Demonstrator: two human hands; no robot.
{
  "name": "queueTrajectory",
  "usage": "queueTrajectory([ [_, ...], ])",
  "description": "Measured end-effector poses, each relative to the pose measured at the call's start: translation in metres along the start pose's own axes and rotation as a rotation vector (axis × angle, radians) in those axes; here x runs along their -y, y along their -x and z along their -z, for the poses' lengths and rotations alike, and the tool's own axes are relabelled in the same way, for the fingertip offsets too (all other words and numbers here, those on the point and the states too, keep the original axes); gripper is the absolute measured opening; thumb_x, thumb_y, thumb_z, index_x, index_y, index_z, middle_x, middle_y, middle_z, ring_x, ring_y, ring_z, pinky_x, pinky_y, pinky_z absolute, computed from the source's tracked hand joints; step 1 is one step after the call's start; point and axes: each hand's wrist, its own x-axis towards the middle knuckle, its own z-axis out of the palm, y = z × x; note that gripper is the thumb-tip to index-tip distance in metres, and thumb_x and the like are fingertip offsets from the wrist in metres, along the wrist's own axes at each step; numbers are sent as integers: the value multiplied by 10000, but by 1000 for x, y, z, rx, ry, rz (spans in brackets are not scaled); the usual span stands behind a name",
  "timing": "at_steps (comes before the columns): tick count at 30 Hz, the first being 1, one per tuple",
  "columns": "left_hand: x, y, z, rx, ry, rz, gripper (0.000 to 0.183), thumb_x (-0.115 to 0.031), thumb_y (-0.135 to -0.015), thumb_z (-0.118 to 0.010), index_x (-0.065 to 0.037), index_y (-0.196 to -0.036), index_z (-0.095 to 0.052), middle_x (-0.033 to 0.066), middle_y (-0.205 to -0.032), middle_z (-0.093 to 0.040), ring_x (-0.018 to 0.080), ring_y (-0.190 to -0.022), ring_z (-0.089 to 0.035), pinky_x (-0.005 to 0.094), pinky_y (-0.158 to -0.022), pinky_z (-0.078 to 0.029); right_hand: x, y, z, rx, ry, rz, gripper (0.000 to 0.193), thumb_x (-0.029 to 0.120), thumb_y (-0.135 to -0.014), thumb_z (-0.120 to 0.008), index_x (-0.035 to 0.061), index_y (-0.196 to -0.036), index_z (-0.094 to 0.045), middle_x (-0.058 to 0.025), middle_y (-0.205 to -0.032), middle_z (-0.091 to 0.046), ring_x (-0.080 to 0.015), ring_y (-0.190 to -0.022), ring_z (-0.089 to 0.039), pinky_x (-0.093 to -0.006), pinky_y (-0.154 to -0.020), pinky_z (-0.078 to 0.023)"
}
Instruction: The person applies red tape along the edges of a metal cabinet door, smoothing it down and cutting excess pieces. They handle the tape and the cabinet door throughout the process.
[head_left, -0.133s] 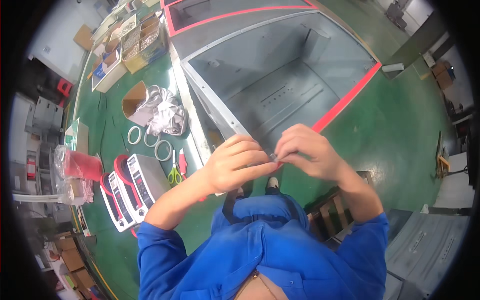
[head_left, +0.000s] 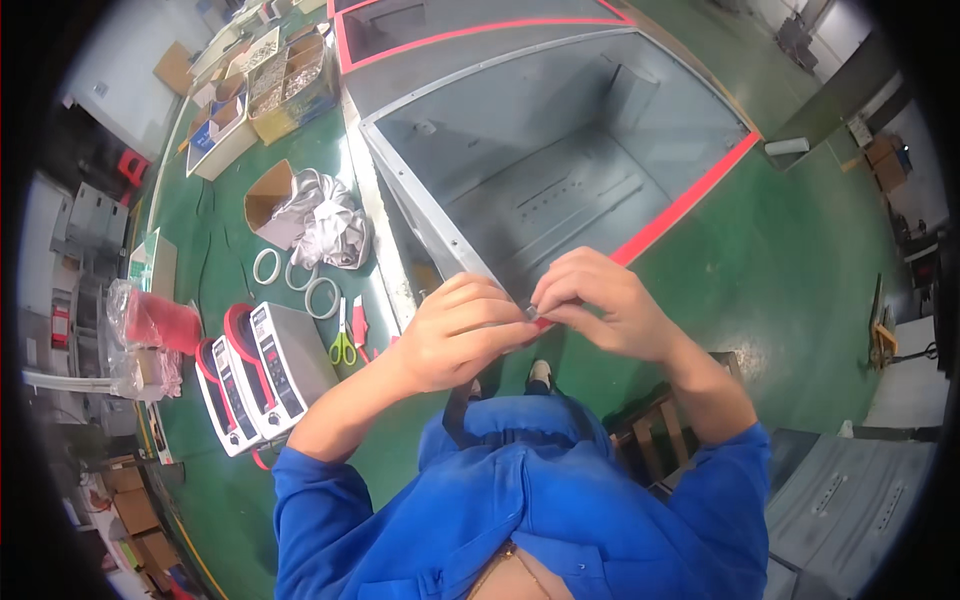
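The person's left hand (head_left: 462, 335) and right hand (head_left: 600, 305) meet at the near corner of a large grey sheet-metal cabinet (head_left: 560, 150), an open box with smooth painted walls and a row of small holes punched in its floor. Both hands are curled, fingertips drawn together around a small metallic piece (head_left: 528, 314) right at the cabinet's rim; it is too small and too covered by fingers to tell its shape, though it looks like a bit of hardware pinched between the two thumbs and forefingers. A strip of red tape (head_left: 690, 200) runs straight along the cabinet's right edge, ending just under the right hand. The person wears a blue work jacket (head_left: 520, 510) of plain woven cloth. On the green painted floor (head_left: 800, 270) to the left lie three white rings (head_left: 322, 297) of tape, flat and touching or nearly so, and one pair of scissors (head_left: 342, 340) with yellow-green handles just beside them. Near those stand two boxy white machines (head_left: 260, 375) with red trim, side by side. Further off, an open cardboard box (head_left: 268, 200) sits against a crumpled heap of shiny silvery film (head_left: 330, 225), and several trays (head_left: 270, 80) of small parts line the far left.
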Motion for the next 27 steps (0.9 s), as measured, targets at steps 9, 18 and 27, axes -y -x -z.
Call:
queueTrajectory([
  [9, -45, -14, -7, -67, -14, 679, 133, -58, -738, -683, -17, -845, -615, 83, -768, -583, 184, -607, -581, 276, -528, -463, -1, 7, -6, -68, 18, 36, 78, 33, -745, -633, 55, -792, -575, -46, -841, -597, -232, -818, -549, -329, -714, -440],
  [18, -40, -13, -10, -105, 170, 941, 96, -36, -782, -623, 9, -718, -566, 19, -659, -558, 29, -549, -505, 193, -479, -383, -13, 30, 29, -254, 510, 86, 370, 95, -767, -605, 18, -1125, -546, -141, -1130, -556, -320, -1087, -494, -422, -955, -363],
  [27, -40, -31, -2, -155, 222, 998, 106, -37, -733, -628, 7, -669, -556, 56, -637, -530, 90, -545, -502, 243, -485, -391, -48, 62, 50, -198, 820, -51, 572, 1, -708, -483, -12, -1274, -401, -171, -1317, -404, -332, -1243, -362, -462, -1045, -259],
])
